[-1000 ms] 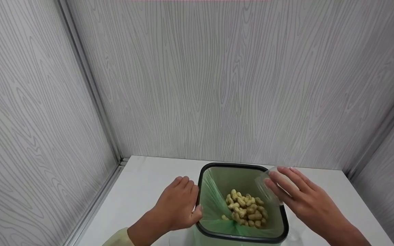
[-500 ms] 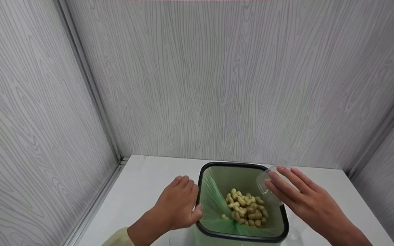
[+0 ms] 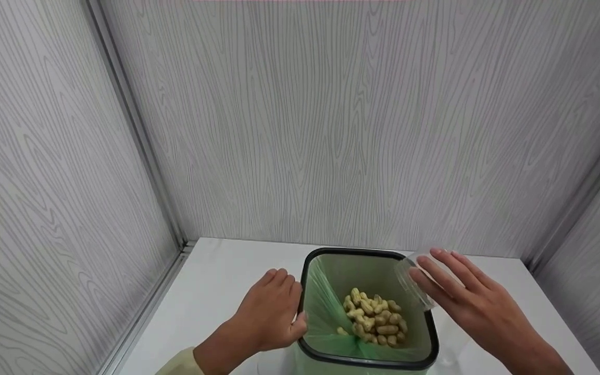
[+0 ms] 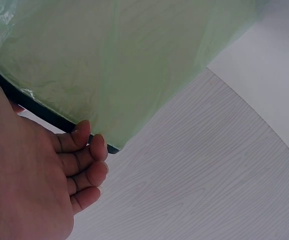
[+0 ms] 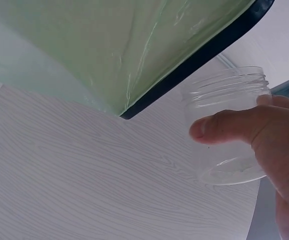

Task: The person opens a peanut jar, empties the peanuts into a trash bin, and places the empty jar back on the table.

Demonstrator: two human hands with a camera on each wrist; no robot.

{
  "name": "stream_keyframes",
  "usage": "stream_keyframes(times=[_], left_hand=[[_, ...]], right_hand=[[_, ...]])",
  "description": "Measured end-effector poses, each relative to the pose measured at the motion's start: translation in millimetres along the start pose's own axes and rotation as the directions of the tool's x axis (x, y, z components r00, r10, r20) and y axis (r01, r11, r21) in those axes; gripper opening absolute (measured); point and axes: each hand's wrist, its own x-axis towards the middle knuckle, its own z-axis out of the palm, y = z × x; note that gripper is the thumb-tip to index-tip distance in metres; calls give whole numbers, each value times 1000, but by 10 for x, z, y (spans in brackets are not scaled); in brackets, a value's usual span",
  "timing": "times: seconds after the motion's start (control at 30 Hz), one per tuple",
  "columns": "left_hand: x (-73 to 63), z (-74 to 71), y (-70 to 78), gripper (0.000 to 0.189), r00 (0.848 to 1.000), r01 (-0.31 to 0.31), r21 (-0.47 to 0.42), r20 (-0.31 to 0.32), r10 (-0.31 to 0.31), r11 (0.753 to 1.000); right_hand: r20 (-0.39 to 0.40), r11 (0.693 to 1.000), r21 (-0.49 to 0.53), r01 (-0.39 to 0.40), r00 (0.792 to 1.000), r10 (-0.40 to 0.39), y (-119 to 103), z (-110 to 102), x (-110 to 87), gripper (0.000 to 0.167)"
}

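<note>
In the head view a light green bin with a black rim stands low in the middle, lined with a thin green bag. A heap of unshelled peanuts lies inside it. My left hand grips the rim's left side, fingers curled against it in the left wrist view. My right hand holds a clear jar at the rim's right side, its back and fingers partly covering it. The right wrist view shows the jar uncapped, with a threaded mouth and no peanuts visible inside.
The bin stands on a white table, enclosed by grey wood-grain panels at the back and sides. Faint clear round shapes, too indistinct to identify, show at the table's lower edge on both sides of the bin.
My right hand has shifted slightly right and up with the jar, a little away from the bin's opening. The left hand, the bin and the peanuts stay as they were.
</note>
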Motion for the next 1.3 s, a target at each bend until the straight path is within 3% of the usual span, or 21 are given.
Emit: stream_keyframes(times=[0.4, 0.63, 0.83, 0.97, 1.3], left_hand=[[-5, 7, -5, 36, 1000, 5, -9, 24, -5, 1000], [4, 2, -7, 33, 1000, 13, -20, 21, -12, 1000], [-1, 10, -7, 35, 1000, 11, -17, 28, -10, 1000], [-5, 18, -5, 37, 1000, 10, -16, 26, -9, 1000], [-6, 17, 1, 37, 1000, 5, 11, 14, -5, 1000]], right_hand=[[-146, 999, -10, -41, 988, 39, 32, -97, 102, 45], [-225, 996, -24, -82, 972, 74, 48, -49, 110, 39], [-117, 1000, -2, 3, 993, -4, -16, 45, 33, 46], [-65, 998, 9, 67, 996, -67, -52, 90, 8, 49], [-68, 999, 12, 45, 997, -44, -51, 100, -10, 49]])
